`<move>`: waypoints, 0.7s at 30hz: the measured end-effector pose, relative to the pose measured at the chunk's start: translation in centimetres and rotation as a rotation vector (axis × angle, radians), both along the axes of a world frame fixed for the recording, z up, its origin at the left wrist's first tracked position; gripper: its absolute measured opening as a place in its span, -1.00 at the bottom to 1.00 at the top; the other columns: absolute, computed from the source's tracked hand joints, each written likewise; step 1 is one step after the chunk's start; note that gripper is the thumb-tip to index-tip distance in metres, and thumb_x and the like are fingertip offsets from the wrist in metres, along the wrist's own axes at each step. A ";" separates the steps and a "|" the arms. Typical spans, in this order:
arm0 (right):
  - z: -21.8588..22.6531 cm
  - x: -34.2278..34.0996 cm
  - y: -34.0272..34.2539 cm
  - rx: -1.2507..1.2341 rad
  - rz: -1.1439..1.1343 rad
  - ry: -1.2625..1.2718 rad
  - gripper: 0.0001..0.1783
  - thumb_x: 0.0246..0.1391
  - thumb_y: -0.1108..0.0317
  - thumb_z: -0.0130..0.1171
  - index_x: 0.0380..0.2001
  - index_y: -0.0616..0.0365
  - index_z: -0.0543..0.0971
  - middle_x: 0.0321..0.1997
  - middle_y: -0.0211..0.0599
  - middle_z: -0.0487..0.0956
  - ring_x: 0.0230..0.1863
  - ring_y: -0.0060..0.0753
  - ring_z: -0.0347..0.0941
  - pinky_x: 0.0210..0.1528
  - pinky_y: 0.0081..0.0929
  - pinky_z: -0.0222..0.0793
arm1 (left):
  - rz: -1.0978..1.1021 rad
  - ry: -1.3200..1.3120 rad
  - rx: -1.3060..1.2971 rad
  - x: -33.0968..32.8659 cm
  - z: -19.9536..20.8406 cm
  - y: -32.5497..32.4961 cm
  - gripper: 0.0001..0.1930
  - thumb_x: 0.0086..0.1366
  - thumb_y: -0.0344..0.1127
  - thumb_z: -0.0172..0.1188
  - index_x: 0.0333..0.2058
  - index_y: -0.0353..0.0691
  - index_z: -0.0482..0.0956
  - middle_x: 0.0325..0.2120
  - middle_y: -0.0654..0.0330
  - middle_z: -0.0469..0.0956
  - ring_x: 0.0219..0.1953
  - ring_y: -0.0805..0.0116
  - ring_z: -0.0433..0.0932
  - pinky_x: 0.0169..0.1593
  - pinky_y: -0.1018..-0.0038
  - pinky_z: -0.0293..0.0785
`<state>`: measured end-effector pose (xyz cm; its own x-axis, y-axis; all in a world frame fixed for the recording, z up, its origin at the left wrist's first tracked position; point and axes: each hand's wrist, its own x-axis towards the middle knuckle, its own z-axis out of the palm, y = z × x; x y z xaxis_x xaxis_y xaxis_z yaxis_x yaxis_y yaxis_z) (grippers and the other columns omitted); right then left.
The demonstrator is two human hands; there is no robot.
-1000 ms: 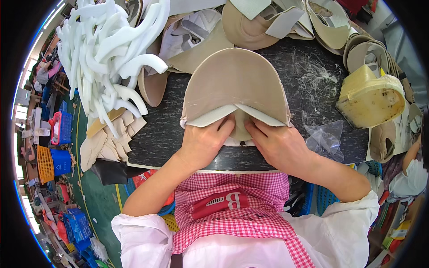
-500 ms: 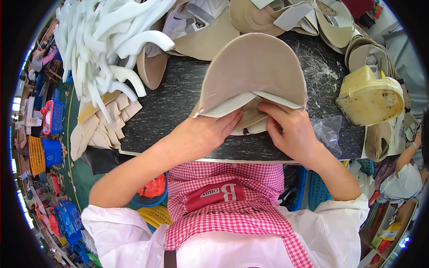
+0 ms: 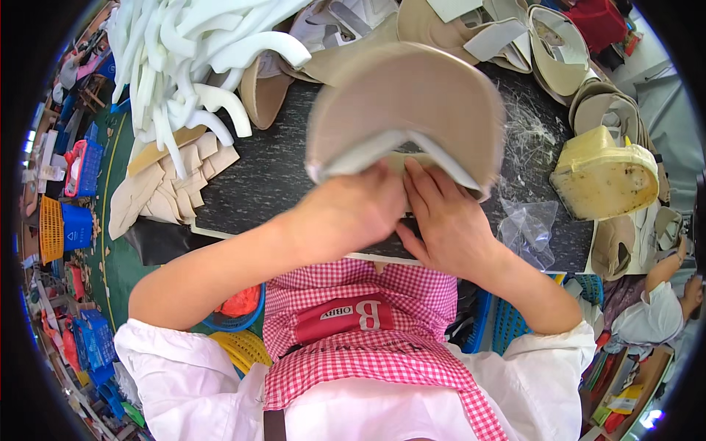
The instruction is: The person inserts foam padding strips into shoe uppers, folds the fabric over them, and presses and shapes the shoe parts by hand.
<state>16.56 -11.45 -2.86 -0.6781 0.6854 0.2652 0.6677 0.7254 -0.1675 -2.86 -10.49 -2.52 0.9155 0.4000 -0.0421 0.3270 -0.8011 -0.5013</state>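
Beige peaked cap (image 3: 408,95) held over the middle of the dark, streaked tabletop (image 3: 254,176), rounded peak toward the far side, pale band (image 3: 452,165) toward the near side. Outline of the cap blurred.

Left hand (image 3: 353,209): fingers bent in and grasping the cap's near edge, left of its middle; blurred, fingertips hidden. Right hand (image 3: 452,224): fingers laid close together against the band just right of the left hand, thumb spread apart toward the near side; cannot tell whether they grasp or only press.

Far left: heap of curved white foam strips (image 3: 243,55). Nearer, on the left, overlapping beige cut pieces (image 3: 158,195). Far edge and far right: more beige caps (image 3: 562,73), some nested together. Right: yellowish, stained tub (image 3: 603,176), with crumpled clear plastic (image 3: 528,228) between it and the right hand. Near side: pink-and-white checked apron (image 3: 360,275) against the table edge. A co-worker's forearm (image 3: 665,272) at far right of view.
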 end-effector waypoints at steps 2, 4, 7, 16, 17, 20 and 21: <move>0.3 0.4 -0.2 0.033 0.037 -0.034 -0.47 -0.04 0.15 0.17 -0.13 0.41 0.46 -0.17 0.10 0.49 -0.04 0.07 0.40 0.05 -0.22 0.31 | 0.422 -0.642 -0.579 -1.6 0.7 0.6 -0.45 -0.06 -0.45 0.17 -0.03 -0.53 0.35 -0.17 -0.15 0.45 -0.16 0.00 0.53 -0.05 0.28 0.47; 0.0 -0.3 0.4 0.015 0.035 -0.018 -0.43 -0.04 0.11 0.17 -0.10 0.40 0.45 -0.21 0.06 0.49 -0.12 0.03 0.44 -0.01 -0.22 0.34 | 0.420 -0.680 -0.592 -1.8 -0.8 0.5 -0.37 -0.08 -0.51 0.17 0.03 -0.53 0.23 -0.27 -0.13 0.46 -0.18 -0.02 0.51 -0.09 0.28 0.47; -0.1 -2.4 0.9 0.089 -0.149 -0.070 -0.55 -0.09 0.16 0.19 -0.25 0.34 0.48 -0.29 -0.06 0.47 -0.25 -0.13 0.46 -0.18 -0.31 0.39 | 0.320 -0.786 -0.449 -1.1 -1.4 0.4 -0.41 -0.02 -0.52 0.14 0.05 -0.52 0.23 -0.28 -0.13 0.46 -0.16 0.04 0.51 -0.11 0.33 0.47; -1.0 -1.7 1.1 0.110 -0.188 0.114 -0.54 -0.20 0.45 0.22 -0.11 0.06 0.52 -0.17 -0.10 0.49 -0.11 0.02 0.43 -0.14 -0.24 0.41 | 0.348 -0.880 -0.274 -0.7 -2.2 2.2 -0.68 -0.04 -0.49 0.13 -0.22 -0.27 0.47 -0.38 0.05 0.51 -0.30 0.08 0.55 -0.24 0.30 0.50; -0.9 -1.8 1.1 0.147 -0.166 0.113 -0.53 -0.20 0.43 0.23 -0.09 0.05 0.52 -0.16 -0.12 0.50 -0.11 0.02 0.43 -0.13 -0.21 0.41 | 0.322 -0.898 -0.201 -0.8 -2.4 2.1 -0.69 -0.04 -0.49 0.13 -0.23 -0.27 0.47 -0.36 0.05 0.50 -0.29 0.09 0.55 -0.24 0.29 0.49; -1.2 -2.0 0.8 0.184 -0.145 0.064 -0.51 -0.20 0.40 0.25 -0.07 0.02 0.51 -0.14 -0.14 0.50 -0.10 0.01 0.43 -0.10 -0.15 0.39 | 0.246 -0.923 -0.178 -1.7 -3.5 1.8 -0.70 -0.05 -0.51 0.13 -0.25 -0.27 0.49 -0.31 0.05 0.48 -0.26 0.08 0.53 -0.24 0.25 0.48; -1.3 -1.9 0.7 0.196 -0.150 0.018 -0.50 -0.22 0.38 0.27 -0.07 0.02 0.51 -0.13 -0.15 0.50 -0.08 0.00 0.43 -0.08 -0.13 0.38 | 0.186 -0.929 -0.219 -2.1 -3.8 1.6 -0.71 -0.05 -0.52 0.13 -0.26 -0.27 0.50 -0.28 0.04 0.46 -0.25 0.06 0.52 -0.24 0.22 0.47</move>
